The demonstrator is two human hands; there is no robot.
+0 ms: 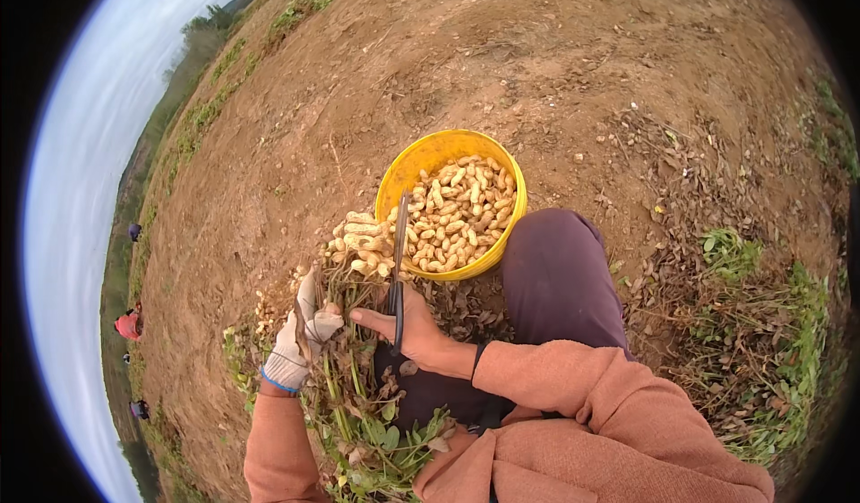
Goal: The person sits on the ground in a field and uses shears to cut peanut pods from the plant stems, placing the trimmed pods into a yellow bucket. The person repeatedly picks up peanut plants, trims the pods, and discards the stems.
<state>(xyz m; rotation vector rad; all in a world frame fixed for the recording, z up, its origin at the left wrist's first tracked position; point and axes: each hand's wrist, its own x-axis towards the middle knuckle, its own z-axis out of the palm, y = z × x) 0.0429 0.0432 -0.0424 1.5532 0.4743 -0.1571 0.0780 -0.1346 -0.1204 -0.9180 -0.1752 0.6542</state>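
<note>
My left hand [299,339], in a pale knit glove with a blue cuff edge, grips a bunch of peanut plants [346,395]. Their leafy stems hang back towards my lap, and a cluster of peanut pods [363,239] sticks out at the root end, beside the bucket's rim. Bare, my right hand [420,334] holds a pair of dark metal shears [401,234], which lie across the bucket's near left rim. How far the blades are apart cannot be made out. The yellow bucket [451,140] contains many loose peanuts [457,217].
My knee [561,274] touches or nearly touches the bucket's right side. Cut plants and dry leaves [746,362] are heaped on the right. Loose pods [265,311] lie on the soil by my left hand. Several people, one in red [127,325], are far off at left.
</note>
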